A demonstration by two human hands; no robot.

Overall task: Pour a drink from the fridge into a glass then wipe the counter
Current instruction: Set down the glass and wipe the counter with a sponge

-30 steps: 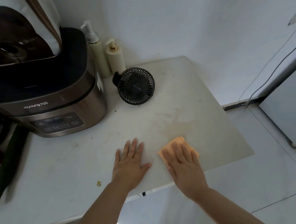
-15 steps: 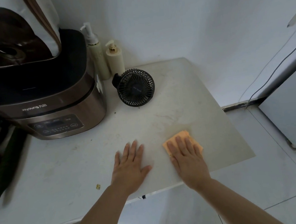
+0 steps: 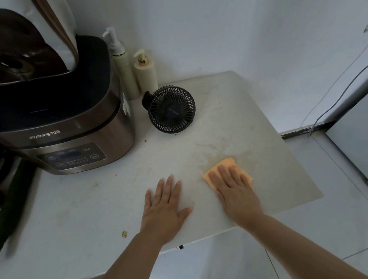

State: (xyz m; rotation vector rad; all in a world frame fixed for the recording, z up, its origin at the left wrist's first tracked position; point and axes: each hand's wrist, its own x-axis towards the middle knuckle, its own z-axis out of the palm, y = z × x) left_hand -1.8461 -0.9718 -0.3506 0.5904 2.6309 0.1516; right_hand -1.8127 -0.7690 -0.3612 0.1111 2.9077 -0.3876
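An orange cloth (image 3: 225,171) is pressed flat on the counter (image 3: 256,132) near its front right edge by the right hand (image 3: 235,191), fingers straight. The left hand (image 3: 164,208) is laid beside it, fingers spread, holding nothing.

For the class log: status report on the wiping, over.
Right hand flat on orange square cloth. Left hand flat on pale counter. Small black fan ahead.
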